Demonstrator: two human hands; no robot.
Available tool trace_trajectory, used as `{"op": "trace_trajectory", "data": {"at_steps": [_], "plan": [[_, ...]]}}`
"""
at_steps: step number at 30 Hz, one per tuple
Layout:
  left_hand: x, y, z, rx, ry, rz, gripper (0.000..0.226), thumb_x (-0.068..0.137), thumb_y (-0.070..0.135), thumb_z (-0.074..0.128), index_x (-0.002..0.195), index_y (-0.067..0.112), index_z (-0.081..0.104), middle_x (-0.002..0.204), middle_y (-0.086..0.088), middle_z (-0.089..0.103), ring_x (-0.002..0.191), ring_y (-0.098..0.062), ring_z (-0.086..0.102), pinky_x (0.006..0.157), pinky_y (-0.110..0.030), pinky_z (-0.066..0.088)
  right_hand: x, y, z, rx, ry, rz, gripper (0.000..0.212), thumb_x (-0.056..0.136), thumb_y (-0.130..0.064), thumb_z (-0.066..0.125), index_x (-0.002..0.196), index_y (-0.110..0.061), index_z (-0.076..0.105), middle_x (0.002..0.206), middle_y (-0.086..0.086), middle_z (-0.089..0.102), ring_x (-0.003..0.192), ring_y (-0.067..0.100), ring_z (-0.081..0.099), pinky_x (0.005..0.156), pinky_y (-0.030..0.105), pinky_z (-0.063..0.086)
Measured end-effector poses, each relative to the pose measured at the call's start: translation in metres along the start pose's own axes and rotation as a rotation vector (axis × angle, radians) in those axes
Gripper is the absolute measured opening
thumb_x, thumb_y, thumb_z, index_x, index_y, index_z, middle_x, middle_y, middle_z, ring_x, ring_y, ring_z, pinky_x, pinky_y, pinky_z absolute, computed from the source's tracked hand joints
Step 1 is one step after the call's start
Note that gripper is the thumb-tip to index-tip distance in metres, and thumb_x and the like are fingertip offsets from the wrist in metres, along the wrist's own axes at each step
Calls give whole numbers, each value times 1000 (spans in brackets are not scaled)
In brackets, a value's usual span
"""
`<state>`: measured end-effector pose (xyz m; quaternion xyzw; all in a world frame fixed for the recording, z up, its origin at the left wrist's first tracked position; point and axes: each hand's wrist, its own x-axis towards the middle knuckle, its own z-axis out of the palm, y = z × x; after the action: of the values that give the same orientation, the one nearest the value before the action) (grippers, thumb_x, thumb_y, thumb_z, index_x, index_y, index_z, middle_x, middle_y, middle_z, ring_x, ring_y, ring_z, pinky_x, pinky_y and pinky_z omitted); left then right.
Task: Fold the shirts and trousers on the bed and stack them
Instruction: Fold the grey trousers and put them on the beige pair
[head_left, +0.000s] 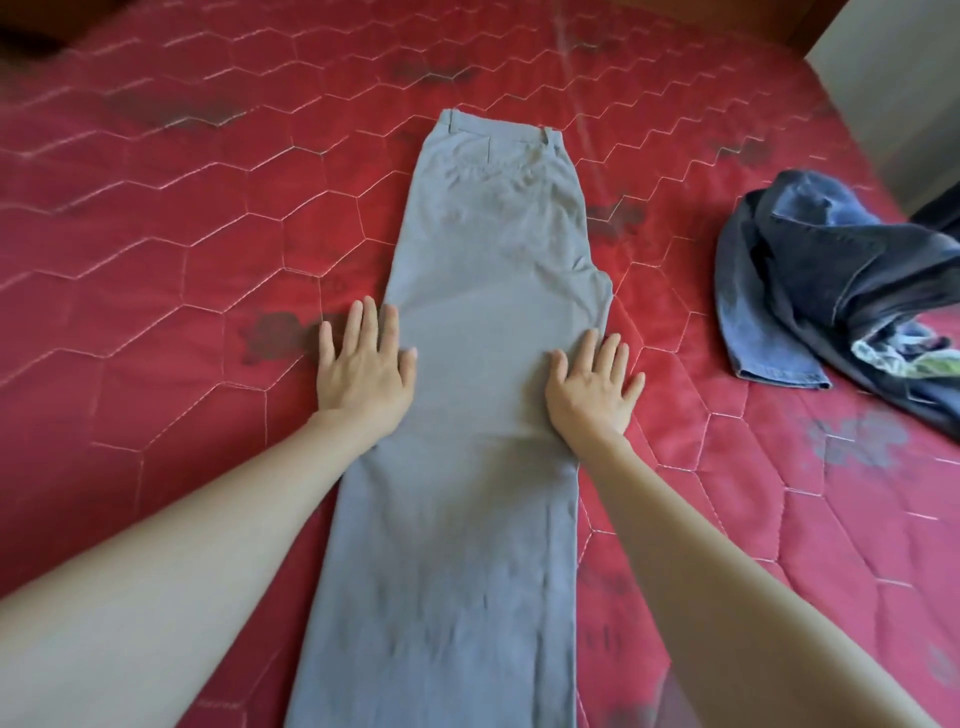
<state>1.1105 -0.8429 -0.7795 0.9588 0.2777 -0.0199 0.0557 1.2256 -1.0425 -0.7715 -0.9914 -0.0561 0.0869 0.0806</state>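
Fingers (363, 322) splayed flat on trousers (483, 364)

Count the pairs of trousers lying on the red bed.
2: grey cotton trousers spread flat in the middle under both hands, and crumpled dark blue denim jeans at the right. That heap may hide more.

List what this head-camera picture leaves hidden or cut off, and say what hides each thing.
- Grey trousers: the hems, cut off by the bottom edge.
- Crumpled denim pile: its right side, cut off by the right edge; the garment count is untellable.
- Patterned cloth: mostly buried under the denim.
- Left hand and right hand: palms face down, unseen.
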Motion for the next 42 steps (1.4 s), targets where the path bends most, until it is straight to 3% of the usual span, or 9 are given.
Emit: {"op": "trace_trajectory", "data": {"at_steps": [3, 5, 8, 15, 21, 25, 28, 33, 42], "plan": [[-3, 19, -16, 145, 39, 8, 63, 103, 38, 20, 154, 5, 2, 162, -13, -9, 149, -26, -13, 119, -50, -4, -15, -10, -8, -38, 77, 23, 60, 103, -39, 23, 155, -12, 9, 162, 13, -4, 149, 29, -8, 118, 54, -3], [-6, 40, -20, 99, 70, 150, 61, 103, 37, 25, 155, 10, 6, 163, -9, -4, 149, -24, -10, 118, -50, -5, -23, -31, -8, -25, 125, -150, 58, 102, -34, 28, 155, -17, 11, 163, 10, 0, 149, 26, -7, 117, 53, -4], [-31, 63, -6, 30, -43, 248, 56, 103, 34, 24, 155, 20, 7, 164, -3, 1, 150, -21, -3, 119, -48, -4, -49, -49, 6, -22, 13, -357, 55, 101, -32, 27, 154, -24, 14, 163, 5, 4, 150, 21, -4, 118, 52, -5], [-121, 21, 16, -44, 90, 140, 58, 99, 39, 21, 153, 19, 24, 161, -8, 17, 149, -26, 11, 119, -47, 8, -123, 25, 24, 7, 62, -142, 63, 100, -55, 20, 155, -28, 7, 163, 0, 1, 150, 19, -3, 118, 51, -5], [-199, -5, 5, 23, -45, 78, 58, 100, 39, 19, 155, 21, 14, 164, -2, 4, 150, -25, -2, 117, -51, -3, -188, 60, 11, -1, 7, 14, 58, 103, -33, 25, 155, -18, 6, 163, 7, -3, 149, 24, -6, 119, 53, -1], [-187, 0, -12, 90, -2, 237, 53, 100, 34, 32, 149, 15, 32, 161, -4, 19, 150, -25, 0, 115, -52, -10, -189, 30, 0, -4, 108, -262, 62, 97, -20, 38, 154, -18, 15, 163, 6, 4, 150, 23, -2, 119, 50, 1], [-184, 17, -10, 46, -68, 315, 53, 102, 31, 31, 153, 20, 20, 162, -4, 15, 150, -23, 4, 117, -49, -4, -193, 1, 8, 35, -18, -434, 53, 102, -30, 31, 153, -21, 20, 162, 4, 9, 149, 21, 1, 118, 48, 1], [-271, 9, 9, -7, -50, 269, 56, 101, 37, 18, 154, 19, 20, 162, -8, 14, 149, -27, 9, 120, -49, 4, -266, 28, 42, -18, -14, -356, 56, 103, -41, 23, 155, -23, 9, 163, 4, 1, 150, 20, -4, 120, 43, -6], [-396, -30, 12, -35, -62, 228, 57, 98, 37, 24, 152, 18, 29, 161, -8, 18, 149, -29, 12, 119, -52, 14, -374, 98, 50, -44, -21, -246, 58, 101, -43, 20, 155, -24, 10, 163, 2, 2, 150, 23, 1, 121, 45, 1]]}}
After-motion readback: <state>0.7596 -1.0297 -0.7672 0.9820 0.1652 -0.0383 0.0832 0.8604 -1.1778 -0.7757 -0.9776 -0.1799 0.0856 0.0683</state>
